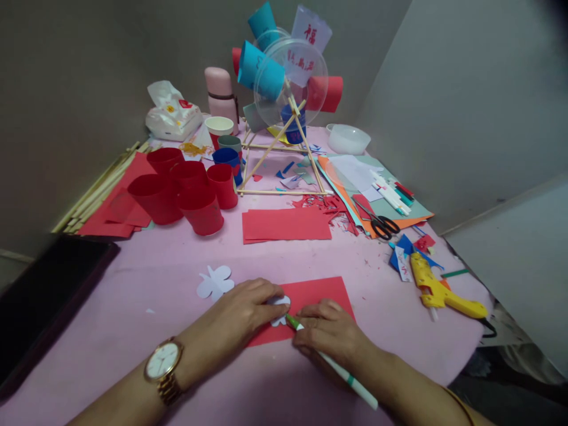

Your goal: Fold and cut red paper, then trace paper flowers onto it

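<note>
My right hand point(328, 331) is closed round a white marker pen point(341, 370) with a green tip, which touches the edge of a small white paper cutout point(280, 302). My left hand point(252, 305) presses that cutout down with its fingers and hides part of it. Beneath both hands lies a sheet of red paper point(323, 290) on the pink tablecloth point(213, 361). A white butterfly-shaped paper cutout point(216, 282) rests to the left of my left hand.
Red strips point(286, 225) lie ahead, red paper cups point(199, 207) at left. Behind stands a stick frame point(266, 157) with a wheel of cups point(290, 77). Scissors point(381, 225), markers point(390, 192) and a yellow glue gun point(439, 290) are at right, a black tray-like object point(53, 296) at left.
</note>
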Available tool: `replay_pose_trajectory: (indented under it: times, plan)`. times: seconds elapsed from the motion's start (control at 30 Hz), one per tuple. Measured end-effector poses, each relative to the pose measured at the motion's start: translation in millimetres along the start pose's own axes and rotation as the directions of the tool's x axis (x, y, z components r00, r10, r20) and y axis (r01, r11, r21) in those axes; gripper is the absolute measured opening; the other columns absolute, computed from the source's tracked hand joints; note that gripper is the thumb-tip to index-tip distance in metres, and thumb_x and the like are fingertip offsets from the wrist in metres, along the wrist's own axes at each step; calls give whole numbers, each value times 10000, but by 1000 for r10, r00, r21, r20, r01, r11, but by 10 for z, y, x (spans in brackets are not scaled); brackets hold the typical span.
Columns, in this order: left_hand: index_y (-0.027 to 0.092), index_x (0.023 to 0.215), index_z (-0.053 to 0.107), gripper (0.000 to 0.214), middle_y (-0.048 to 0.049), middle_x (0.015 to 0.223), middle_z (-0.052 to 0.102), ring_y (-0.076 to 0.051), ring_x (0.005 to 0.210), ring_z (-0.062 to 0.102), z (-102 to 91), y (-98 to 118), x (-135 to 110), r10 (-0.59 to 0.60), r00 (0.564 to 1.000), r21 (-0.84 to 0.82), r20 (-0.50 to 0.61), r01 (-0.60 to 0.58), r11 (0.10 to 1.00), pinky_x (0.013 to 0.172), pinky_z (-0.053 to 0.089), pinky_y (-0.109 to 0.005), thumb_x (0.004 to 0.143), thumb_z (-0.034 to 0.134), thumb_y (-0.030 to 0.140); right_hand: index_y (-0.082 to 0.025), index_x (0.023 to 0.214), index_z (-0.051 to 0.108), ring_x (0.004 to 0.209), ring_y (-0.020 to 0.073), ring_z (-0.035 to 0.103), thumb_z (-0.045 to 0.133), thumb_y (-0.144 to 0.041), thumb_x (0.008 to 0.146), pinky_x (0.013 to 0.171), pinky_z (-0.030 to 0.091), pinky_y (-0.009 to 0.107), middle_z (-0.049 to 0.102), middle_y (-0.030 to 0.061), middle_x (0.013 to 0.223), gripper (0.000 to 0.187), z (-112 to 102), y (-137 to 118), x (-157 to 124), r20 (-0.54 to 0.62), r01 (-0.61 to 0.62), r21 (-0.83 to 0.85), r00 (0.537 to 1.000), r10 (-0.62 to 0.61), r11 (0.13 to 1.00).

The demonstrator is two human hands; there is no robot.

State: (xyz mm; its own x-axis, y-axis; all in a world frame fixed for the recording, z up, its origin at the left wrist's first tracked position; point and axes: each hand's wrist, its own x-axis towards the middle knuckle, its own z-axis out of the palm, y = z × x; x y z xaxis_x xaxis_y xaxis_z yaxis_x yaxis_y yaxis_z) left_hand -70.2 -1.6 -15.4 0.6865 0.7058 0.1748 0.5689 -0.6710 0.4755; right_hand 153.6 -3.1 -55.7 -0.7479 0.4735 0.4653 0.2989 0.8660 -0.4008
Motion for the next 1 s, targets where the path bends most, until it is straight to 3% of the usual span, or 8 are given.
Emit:
replay_pose_trajectory:
  times: [0.6, 1.0]
  plan:
    - [195, 992, 605, 186, -44, 1000, 638, -175, 916, 561, -12, 0, -3, -19, 1000, -36, -5, 19, 999, 802, 451, -315, 926, 436, 154, -220, 901, 563, 944, 134, 560, 486, -167, 930, 757, 379, 274, 704, -7, 925, 98, -49, -31, 41, 60, 13, -28, 998, -11, 1000]
    - [162, 1008, 606, 195, -54, 935, 653, -198, 869, 590, 3, 100, -52, 29, 998, 140, -60, -21, 990, 761, 494, -356, 918, 436, 129, -216, 877, 567, 914, 137, 575, 491, -153, 928, 752, 382, 270, 702, -19, 858, 111, -13, -16, 17, 24, 14, -28, 1000, -13, 1000]
